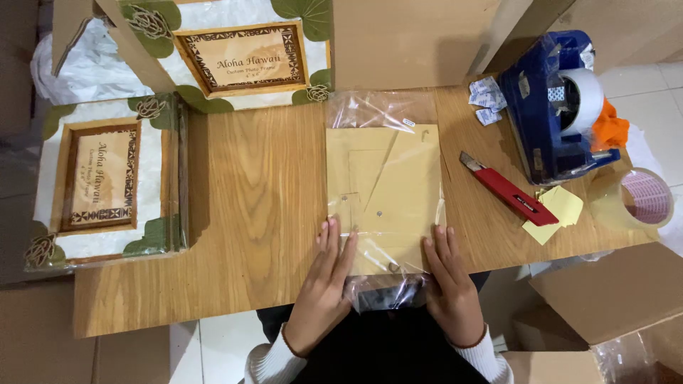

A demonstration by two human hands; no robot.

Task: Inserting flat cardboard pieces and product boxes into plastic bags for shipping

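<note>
Both hands, left hand & right hand, are pressing flat, fingers spread, gripping nothing, on the clear bag w/ tan backing board lying mid-worktop. Best keeping pressure even, edges aligned.

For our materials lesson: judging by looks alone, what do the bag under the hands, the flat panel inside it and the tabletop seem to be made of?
Bag: thin clear plastic film, glossy; it crinkles and catches glare.
Panel: probably fibreboard or stiff card, matt tan, with no grain showing.
Tabletop: wood or wood-look laminate; it shows streaky grain and a smooth satin surface.
Both hands, left and right, lie flat on the bag.
</note>
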